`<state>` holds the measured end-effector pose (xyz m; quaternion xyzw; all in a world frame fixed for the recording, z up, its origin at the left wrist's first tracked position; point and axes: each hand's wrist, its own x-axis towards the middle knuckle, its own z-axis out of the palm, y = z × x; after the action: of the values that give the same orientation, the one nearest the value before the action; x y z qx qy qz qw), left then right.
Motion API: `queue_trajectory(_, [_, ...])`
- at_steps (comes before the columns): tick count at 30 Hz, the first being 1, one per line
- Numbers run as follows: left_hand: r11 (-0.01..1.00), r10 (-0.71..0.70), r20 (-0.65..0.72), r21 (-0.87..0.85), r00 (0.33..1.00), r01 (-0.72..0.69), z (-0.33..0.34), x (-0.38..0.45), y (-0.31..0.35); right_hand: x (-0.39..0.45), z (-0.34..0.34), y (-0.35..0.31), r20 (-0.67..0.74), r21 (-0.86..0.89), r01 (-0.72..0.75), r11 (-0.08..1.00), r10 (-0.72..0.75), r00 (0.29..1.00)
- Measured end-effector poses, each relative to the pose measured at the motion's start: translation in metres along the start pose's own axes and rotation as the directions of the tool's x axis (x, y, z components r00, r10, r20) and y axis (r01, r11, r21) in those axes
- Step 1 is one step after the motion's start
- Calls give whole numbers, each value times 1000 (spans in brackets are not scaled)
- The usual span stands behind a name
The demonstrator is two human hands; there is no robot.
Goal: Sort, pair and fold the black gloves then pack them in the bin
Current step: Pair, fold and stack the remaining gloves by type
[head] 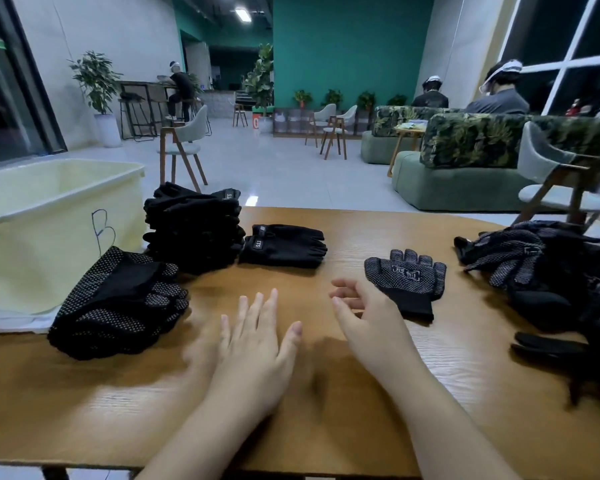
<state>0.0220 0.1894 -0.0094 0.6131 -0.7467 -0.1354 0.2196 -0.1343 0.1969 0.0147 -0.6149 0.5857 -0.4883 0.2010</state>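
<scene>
My left hand (257, 344) hovers flat over the wooden table (326, 410), fingers spread, holding nothing. My right hand (364, 317) is beside it, fingers loosely curled and empty, just left of a single dotted black glove (407, 277) lying palm up. A folded stack of dotted gloves (118, 306) sits at the left. Behind it stands a tall stack of plain black gloves (194, 230), with a folded plain pair (284, 245) next to it. An unsorted heap of black gloves (555, 282) lies at the right. The pale yellow bin (49, 216) stands at far left.
The table's far edge runs just beyond the gloves. Chairs (184, 150), green sofas (465, 161) and seated persons are farther back in the room. A grey chair (561, 181) stands close to the table's right corner.
</scene>
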Motion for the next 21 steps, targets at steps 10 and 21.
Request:
queue_trajectory(10, [952, 226, 160, 172, 961, -253, 28, -22, 44, -43, -94, 45, -369, -281, -193, 940, 80, 926])
queue_trajectory(21, [854, 449, 276, 146, 850, -499, 37, -11, 59, -65, -150, 84, -706, -495, -384, 780, -103, 701])
